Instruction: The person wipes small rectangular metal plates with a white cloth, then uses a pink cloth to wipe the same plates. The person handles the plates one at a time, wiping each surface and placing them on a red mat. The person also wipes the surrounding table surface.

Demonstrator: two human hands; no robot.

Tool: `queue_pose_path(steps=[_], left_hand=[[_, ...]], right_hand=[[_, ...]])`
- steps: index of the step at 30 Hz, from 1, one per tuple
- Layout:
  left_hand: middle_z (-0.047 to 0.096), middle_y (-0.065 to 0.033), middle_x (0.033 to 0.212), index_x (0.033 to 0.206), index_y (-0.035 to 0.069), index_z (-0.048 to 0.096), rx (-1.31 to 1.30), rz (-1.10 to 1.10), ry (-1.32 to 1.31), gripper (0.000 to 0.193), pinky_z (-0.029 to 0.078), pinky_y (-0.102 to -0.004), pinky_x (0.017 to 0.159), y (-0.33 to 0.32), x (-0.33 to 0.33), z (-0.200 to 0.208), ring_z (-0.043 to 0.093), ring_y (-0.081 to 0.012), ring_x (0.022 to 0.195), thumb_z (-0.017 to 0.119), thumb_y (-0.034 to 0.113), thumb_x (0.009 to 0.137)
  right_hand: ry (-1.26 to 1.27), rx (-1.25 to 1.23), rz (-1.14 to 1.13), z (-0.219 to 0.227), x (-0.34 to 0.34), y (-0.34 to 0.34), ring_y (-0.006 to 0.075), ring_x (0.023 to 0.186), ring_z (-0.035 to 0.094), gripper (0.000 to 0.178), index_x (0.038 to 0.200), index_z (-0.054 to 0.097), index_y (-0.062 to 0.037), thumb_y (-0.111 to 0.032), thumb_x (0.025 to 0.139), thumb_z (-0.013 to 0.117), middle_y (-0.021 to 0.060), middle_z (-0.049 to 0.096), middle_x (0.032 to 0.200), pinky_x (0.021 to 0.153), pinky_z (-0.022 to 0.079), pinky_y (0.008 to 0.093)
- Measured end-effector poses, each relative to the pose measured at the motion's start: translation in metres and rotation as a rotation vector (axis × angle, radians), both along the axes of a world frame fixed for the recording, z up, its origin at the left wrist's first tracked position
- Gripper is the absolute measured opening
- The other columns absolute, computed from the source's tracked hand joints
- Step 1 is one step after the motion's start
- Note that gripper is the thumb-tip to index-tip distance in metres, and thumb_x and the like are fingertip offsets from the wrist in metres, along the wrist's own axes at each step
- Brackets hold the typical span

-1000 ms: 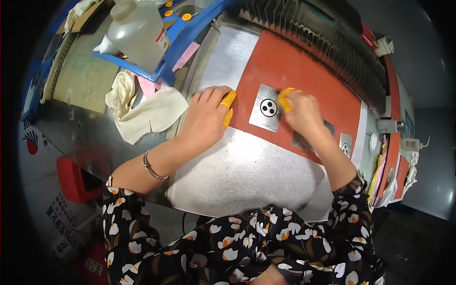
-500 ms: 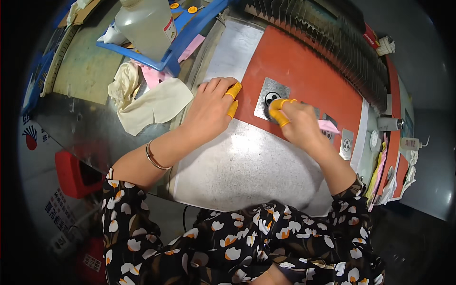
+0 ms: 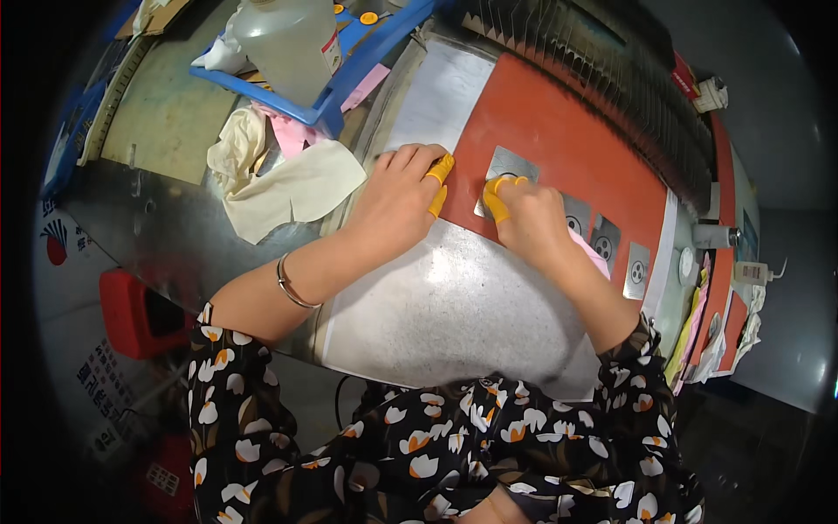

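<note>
My right hand (image 3: 532,214), with yellow finger cots on thumb and finger, is closed over a square silver metal plate (image 3: 515,162). A pink cloth (image 3: 589,253) trails from under its palm side. Its fingers hide most of the round dark mark on the plate. The plate lies on an orange-red mat (image 3: 559,113). At the mat's left edge rests my left hand (image 3: 406,188), also with yellow finger cots, thumb and forefinger apart and nothing visible in it. More plates with three-dot round marks lie to the right, one (image 3: 604,240) near my right wrist and another (image 3: 636,271) at the mat's edge.
A rack of upright thin plates (image 3: 602,79) stands along the far side. Left of my hands lie a cream cloth (image 3: 301,188) and a blue tray (image 3: 253,90) holding a translucent jug (image 3: 288,52). Small bottles (image 3: 716,236) stand at the right.
My right hand has slid a little left and up over the plate, covering more of its round mark. The pink cloth moved with it. My left hand stays at the mat's edge.
</note>
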State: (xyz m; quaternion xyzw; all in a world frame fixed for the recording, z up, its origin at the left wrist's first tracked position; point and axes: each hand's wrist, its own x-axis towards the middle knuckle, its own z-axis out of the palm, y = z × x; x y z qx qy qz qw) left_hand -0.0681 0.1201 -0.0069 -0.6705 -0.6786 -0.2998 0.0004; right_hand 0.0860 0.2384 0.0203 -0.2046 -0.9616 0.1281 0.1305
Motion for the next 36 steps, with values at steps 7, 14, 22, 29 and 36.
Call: queue_pose_path(steps=[7, 14, 22, 29, 36], left_hand=[[0.050, -0.0087, 0.111, 0.102, -0.002, 0.056, 0.010, 0.000, -0.006, 0.031, 0.035, -0.0357, 0.087, 0.000, 0.000, -0.002, 0.045, -0.0257, 0.102, 0.056, 0.003, 0.072], [0.050, -0.0088, 0.112, 0.102, -0.002, 0.056, -0.010, 0.003, -0.056, 0.031, 0.035, -0.0367, 0.087, 0.002, 0.002, 0.004, 0.045, -0.0263, 0.103, 0.055, 0.001, 0.072], [0.050, -0.0087, 0.112, 0.103, -0.001, 0.056, -0.025, -0.002, -0.060, 0.030, 0.035, -0.0363, 0.086, 0.002, 0.000, 0.005, 0.045, -0.0263, 0.101, 0.056, 0.002, 0.073], [0.050, -0.0090, 0.112, 0.104, -0.002, 0.055, -0.018, 0.021, -0.066, 0.030, 0.035, -0.0370, 0.085, -0.002, 0.000, 0.002, 0.046, -0.0266, 0.101, 0.056, 0.002, 0.074], [0.050, -0.0100, 0.112, 0.104, -0.003, 0.055, -0.027, -0.013, -0.066, 0.030, 0.035, -0.0374, 0.085, -0.001, 0.000, 0.006, 0.045, -0.0278, 0.102, 0.055, 0.001, 0.074]], right_hand=[[0.046, 0.074, 0.033, -0.007, 0.002, 0.001, 0.0328, 0.055, 0.056, 0.008, 0.074, 0.060, -0.0030, -0.002, 0.066, 0.059, 0.0155, 0.057, 0.062, 0.050, 0.045, 0.0417], [0.070, 0.111, 0.031, -0.007, -0.005, 0.014, 0.0311, 0.055, 0.056, 0.010, 0.076, 0.061, -0.0039, -0.001, 0.066, 0.060, 0.0151, 0.056, 0.060, 0.049, 0.045, 0.0404], [0.038, 0.093, 0.051, -0.004, -0.004, 0.007, 0.0317, 0.056, 0.057, 0.014, 0.071, 0.060, -0.0056, 0.003, 0.059, 0.060, 0.0140, 0.055, 0.059, 0.051, 0.046, 0.0398], [0.077, -0.152, 0.140, 0.017, 0.067, -0.024, 0.0316, 0.059, 0.059, 0.018, 0.082, 0.056, 0.0009, -0.005, 0.067, 0.065, 0.0157, 0.059, 0.069, 0.052, 0.048, 0.0390], [0.079, -0.239, -0.043, 0.012, 0.055, 0.000, 0.0314, 0.068, 0.060, 0.018, 0.086, 0.059, 0.0001, -0.013, 0.076, 0.066, 0.0151, 0.063, 0.078, 0.060, 0.047, 0.0357]])
